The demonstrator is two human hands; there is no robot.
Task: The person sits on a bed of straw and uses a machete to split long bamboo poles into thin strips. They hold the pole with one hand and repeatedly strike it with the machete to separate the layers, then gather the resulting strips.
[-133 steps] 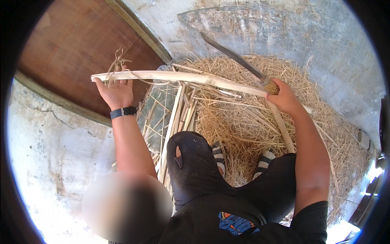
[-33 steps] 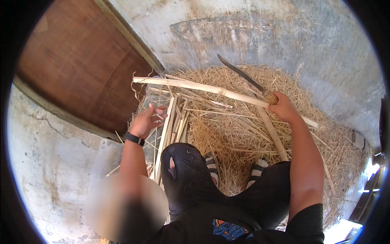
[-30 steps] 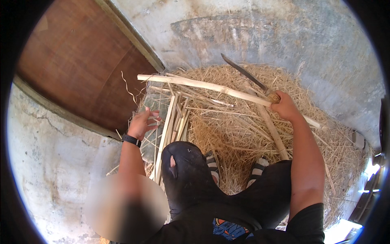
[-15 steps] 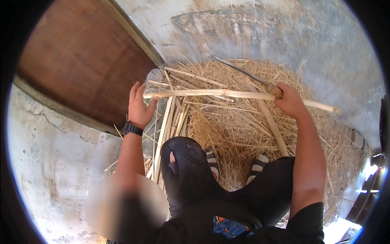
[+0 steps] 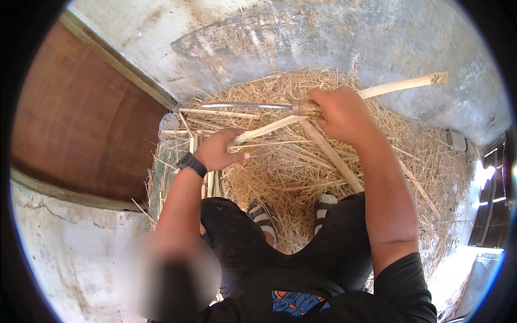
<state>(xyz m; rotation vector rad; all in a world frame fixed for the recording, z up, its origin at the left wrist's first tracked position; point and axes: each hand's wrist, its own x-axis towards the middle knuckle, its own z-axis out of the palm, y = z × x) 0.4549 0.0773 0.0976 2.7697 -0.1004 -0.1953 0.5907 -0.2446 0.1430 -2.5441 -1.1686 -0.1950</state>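
My right hand [image 5: 344, 116] is closed around the wooden handle of a long knife [image 5: 245, 106], whose narrow blade points left. A pale split bamboo strip [image 5: 274, 127] slants up to the right, passing by the right hand, which hides part of it. Its far end rises beyond that hand in front of the wall. At the strip's lower left end is my left hand [image 5: 219, 149], with a black watch on the wrist. The strip lies between its fingers and outstretched thumb, the fingers bent against it. How firmly they grip is hard to see.
Straw [image 5: 280, 177] covers the floor around my sandalled feet. A thicker bamboo pole [image 5: 334, 156] slants across it, and several thin strips lie at the left. A brown wooden door panel [image 5: 81, 113] stands at the left, a stained plaster wall [image 5: 269, 43] ahead.
My right hand has moved left and raised the strip's right end. The knife blade has swung to lie nearly level. My left hand has shifted right and down onto the strip's end.
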